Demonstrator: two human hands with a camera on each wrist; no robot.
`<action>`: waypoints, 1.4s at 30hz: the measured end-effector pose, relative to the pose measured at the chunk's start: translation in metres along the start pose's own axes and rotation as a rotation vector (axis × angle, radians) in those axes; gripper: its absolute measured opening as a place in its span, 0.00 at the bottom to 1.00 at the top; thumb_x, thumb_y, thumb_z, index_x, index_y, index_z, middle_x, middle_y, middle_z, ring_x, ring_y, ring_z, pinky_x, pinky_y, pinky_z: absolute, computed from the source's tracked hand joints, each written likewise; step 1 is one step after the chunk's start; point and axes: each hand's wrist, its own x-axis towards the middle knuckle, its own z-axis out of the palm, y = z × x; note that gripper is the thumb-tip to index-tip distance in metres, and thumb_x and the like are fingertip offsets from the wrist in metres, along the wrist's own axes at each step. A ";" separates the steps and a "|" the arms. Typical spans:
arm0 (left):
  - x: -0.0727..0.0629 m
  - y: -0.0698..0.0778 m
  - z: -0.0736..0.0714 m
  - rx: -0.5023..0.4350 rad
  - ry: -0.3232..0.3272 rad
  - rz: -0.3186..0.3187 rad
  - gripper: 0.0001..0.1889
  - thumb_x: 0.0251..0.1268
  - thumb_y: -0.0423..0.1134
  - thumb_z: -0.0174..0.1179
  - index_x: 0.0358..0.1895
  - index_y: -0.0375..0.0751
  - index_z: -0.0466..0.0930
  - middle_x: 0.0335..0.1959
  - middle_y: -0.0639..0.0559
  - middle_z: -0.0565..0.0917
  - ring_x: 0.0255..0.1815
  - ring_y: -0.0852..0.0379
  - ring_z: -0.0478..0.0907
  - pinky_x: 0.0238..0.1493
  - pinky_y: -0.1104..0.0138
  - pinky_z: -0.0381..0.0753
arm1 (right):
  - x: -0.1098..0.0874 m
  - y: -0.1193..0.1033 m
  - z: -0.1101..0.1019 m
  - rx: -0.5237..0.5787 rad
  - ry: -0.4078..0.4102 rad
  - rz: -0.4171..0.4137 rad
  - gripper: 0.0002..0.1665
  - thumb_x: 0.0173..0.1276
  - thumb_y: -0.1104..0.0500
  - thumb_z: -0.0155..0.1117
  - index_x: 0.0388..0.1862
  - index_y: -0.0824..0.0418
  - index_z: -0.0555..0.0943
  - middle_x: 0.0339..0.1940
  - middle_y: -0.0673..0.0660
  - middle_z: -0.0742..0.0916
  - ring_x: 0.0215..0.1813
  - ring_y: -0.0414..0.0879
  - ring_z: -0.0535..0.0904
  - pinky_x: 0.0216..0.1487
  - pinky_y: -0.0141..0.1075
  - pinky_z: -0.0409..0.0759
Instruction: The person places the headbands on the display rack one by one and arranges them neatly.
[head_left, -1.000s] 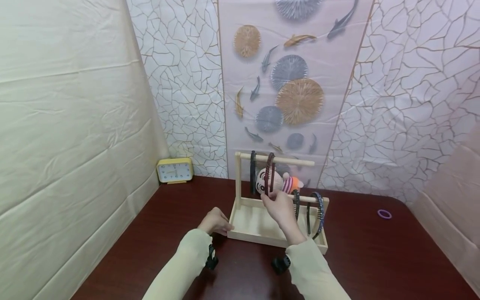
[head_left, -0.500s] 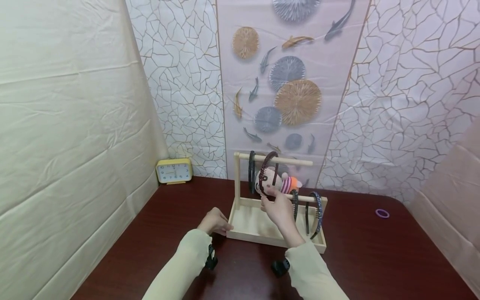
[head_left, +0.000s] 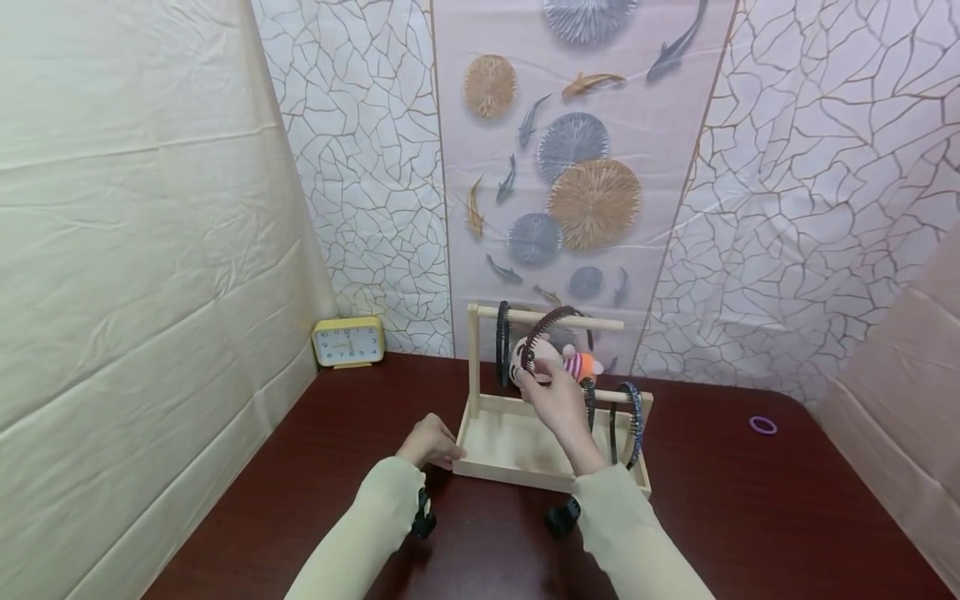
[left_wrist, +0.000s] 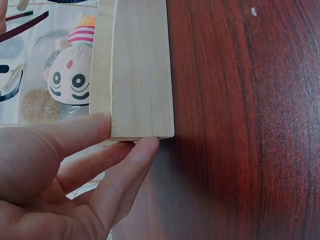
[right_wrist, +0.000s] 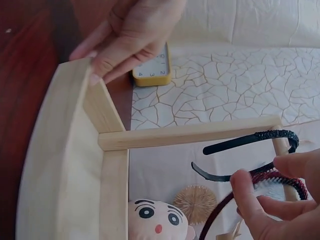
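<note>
My left hand (head_left: 431, 442) grips the near left corner of a wooden headband rack (head_left: 510, 477), thumb and fingers at its end. My right hand (head_left: 558, 404) pinches one end of a dark red toothed headband (head_left: 534, 335). That headband arches over the rack's upper bar (head_left: 609, 324), turned with its other end to the right. At the bar's left a black headband (head_left: 503, 342) hangs. A black headband (head_left: 590, 396) and a blue patterned headband (head_left: 637, 417) hang from the lower bar. In the right wrist view my fingers partly hide the dark red headband (right_wrist: 217, 212).
Behind the rack lies a plush doll (head_left: 583, 367) with a striped, orange outfit. A yellow clock (head_left: 348, 342) stands at the back left of the dark red table (head_left: 315, 467). On the right lies a purple ring (head_left: 763, 426).
The dark red headband has turned from nearly edge-on to a wider arch, its far end swinging right. My right hand stays near the same spot. My left hand keeps holding the rack's corner.
</note>
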 end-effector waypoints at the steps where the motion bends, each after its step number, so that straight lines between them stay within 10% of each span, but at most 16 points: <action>1: 0.000 0.000 0.000 -0.001 -0.001 -0.004 0.10 0.50 0.24 0.71 0.36 0.22 0.84 0.34 0.34 0.84 0.30 0.47 0.87 0.29 0.60 0.87 | 0.004 -0.001 0.001 0.005 -0.007 0.006 0.30 0.71 0.44 0.59 0.62 0.63 0.78 0.47 0.63 0.88 0.41 0.50 0.88 0.49 0.47 0.82; 10: 0.000 0.001 0.000 0.021 -0.014 -0.035 0.09 0.48 0.24 0.73 0.34 0.24 0.84 0.32 0.36 0.84 0.26 0.50 0.86 0.28 0.62 0.86 | 0.025 -0.015 -0.002 0.021 0.021 -0.029 0.15 0.73 0.55 0.59 0.47 0.65 0.84 0.39 0.63 0.88 0.35 0.52 0.86 0.34 0.36 0.80; 23: 0.003 -0.002 -0.001 0.030 -0.005 0.012 0.12 0.49 0.26 0.73 0.38 0.23 0.85 0.35 0.34 0.85 0.27 0.48 0.86 0.28 0.60 0.87 | 0.051 -0.046 -0.025 -0.030 -0.037 0.004 0.22 0.75 0.53 0.48 0.56 0.67 0.77 0.57 0.67 0.81 0.54 0.59 0.79 0.53 0.49 0.77; 42: 0.000 -0.003 -0.002 0.038 0.002 0.002 0.13 0.51 0.27 0.72 0.39 0.24 0.85 0.35 0.36 0.85 0.28 0.49 0.86 0.29 0.60 0.87 | 0.050 -0.029 -0.029 0.273 -0.053 0.152 0.24 0.78 0.54 0.49 0.59 0.73 0.78 0.67 0.66 0.75 0.73 0.59 0.65 0.75 0.53 0.59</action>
